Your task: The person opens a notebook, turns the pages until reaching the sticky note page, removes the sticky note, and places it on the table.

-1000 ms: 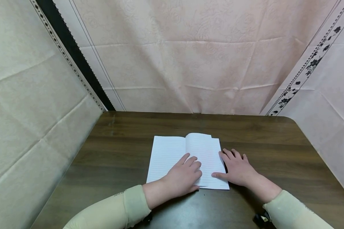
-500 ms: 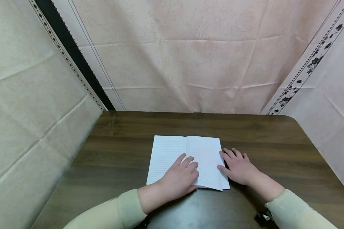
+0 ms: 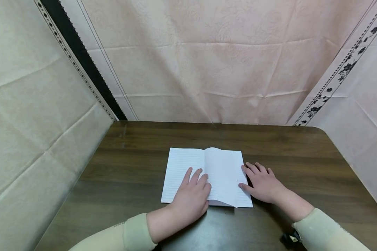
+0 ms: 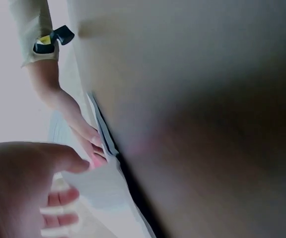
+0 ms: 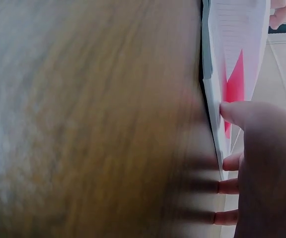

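An open lined notebook (image 3: pixel 183 162) lies on the brown table. One right-hand page (image 3: pixel 221 181) bows up from the notebook, its free edge short of the pages beneath. My left hand (image 3: pixel 190 197) is spread over the lower middle of the notebook, near the fold, with fingers loosely extended. In the left wrist view, paper curves up close to its thumb (image 4: pixel 71 159). At the right edge, my right hand (image 3: pixel 262 184) rests with its thumb on the page margin and its fingers along the side. A pink sheet (image 5: pixel 236 82) shows among the pages in the right wrist view.
The wooden table (image 3: pixel 138 167) surrounds the notebook. Pale patterned cloth (image 3: pixel 207 80) hangs behind it, with more cloth at both sides. A dark wrist device (image 3: pixel 290 240) sits at the right sleeve.
My left hand has slid left toward the fold. The top right-hand page settled flat, then a page bowed up again with its edge farther left. The right thumb drew back toward the margin.
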The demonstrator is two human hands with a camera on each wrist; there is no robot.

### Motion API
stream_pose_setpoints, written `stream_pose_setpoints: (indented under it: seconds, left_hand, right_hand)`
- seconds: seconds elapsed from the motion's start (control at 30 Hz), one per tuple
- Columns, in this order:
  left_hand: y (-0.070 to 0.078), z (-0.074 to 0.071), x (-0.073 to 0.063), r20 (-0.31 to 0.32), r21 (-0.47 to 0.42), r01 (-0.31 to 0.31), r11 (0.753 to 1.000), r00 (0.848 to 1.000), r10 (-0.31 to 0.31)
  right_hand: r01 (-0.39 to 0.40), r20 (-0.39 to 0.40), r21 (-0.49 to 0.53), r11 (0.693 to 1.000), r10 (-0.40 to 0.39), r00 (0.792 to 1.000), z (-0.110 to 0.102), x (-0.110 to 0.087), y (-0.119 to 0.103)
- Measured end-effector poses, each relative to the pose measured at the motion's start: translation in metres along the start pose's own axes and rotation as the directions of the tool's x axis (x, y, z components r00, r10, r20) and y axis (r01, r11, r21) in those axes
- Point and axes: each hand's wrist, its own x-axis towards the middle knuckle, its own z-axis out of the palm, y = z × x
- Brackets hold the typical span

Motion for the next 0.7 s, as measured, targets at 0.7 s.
stream_pose_setpoints:
  seconds: [0.7]
  left_hand:
    - [-0.032,-0.028,-0.032,-0.002,-0.045,0.284,0.958,0.959,-0.284]
  right_hand:
    - [0.003,0.006,-0.028,1.0,-0.002,1.0,0.0,0.002,-0.002]
